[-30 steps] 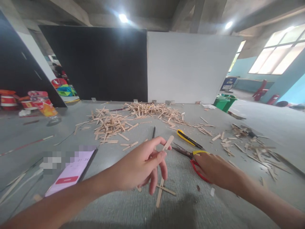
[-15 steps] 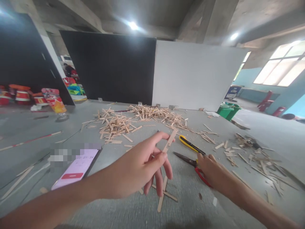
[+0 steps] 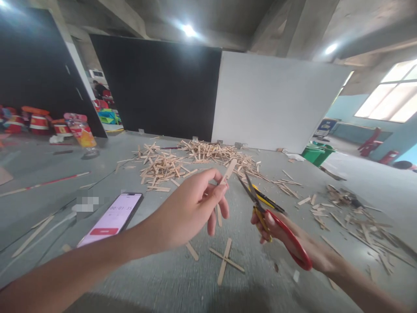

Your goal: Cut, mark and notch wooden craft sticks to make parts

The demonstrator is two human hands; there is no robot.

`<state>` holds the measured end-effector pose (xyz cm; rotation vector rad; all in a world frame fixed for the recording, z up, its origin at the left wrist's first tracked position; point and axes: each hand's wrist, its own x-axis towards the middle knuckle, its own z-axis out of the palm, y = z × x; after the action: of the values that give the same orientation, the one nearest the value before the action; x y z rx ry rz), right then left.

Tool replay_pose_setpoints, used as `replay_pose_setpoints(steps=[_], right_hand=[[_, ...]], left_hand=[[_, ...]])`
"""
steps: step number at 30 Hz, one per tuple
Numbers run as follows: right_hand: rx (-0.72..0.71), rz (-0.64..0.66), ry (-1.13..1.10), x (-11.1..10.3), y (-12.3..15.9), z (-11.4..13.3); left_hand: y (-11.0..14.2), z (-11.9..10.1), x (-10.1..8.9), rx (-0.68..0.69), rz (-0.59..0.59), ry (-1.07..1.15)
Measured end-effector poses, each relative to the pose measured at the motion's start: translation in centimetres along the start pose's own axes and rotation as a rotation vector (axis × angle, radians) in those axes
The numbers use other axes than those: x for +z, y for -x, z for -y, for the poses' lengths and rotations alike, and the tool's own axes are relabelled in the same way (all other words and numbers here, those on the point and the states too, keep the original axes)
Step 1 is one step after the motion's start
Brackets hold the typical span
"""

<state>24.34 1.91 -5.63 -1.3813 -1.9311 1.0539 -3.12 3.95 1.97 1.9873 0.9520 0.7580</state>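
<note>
1 wooden stick [image 3: 230,168] is pinched by the left hand [image 3: 198,204] above the grey surface [image 3: 163,278]; scissors [image 3: 258,205], blades parted, are gripped by the right hand [image 3: 280,237]. Near: 2 crossed sticks [image 3: 225,259]. Far: loose sticks [image 3: 163,168] heaped before a black panel [image 3: 163,87] and a white panel [image 3: 273,100].

The digits [image 3: 121,208] 00, 01 and 35 glow on the screen of a phone [image 3: 114,219] lying left of the left-hand fingers [image 3: 211,222]. Marks on its red button [image 3: 104,231] and on a blue sign [image 3: 326,126], far beyond the fingers to the right, are too small to read.
</note>
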Motion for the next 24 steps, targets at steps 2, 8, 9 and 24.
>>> replay_pose_setpoints(steps=[2,8,9,24], right_hand=[[0.051,0.017,-0.086,0.4,0.7,1.1],[0.113,-0.023,-0.008,0.6,1.2,2.1],[0.142,-0.034,0.031,0.8,1.2,2.0],[0.143,-0.074,0.177,7.8,1.6,-1.2]], left_hand=[[-0.7,1.2,0.5,-0.002,-0.031,-0.274],[-2.6,6.5,4.0,-0.061,0.035,-0.753],[-2.5,7.0,4.5,-0.066,0.060,-0.775],[0.4,6.6,8.0,-0.021,0.473,-0.543]])
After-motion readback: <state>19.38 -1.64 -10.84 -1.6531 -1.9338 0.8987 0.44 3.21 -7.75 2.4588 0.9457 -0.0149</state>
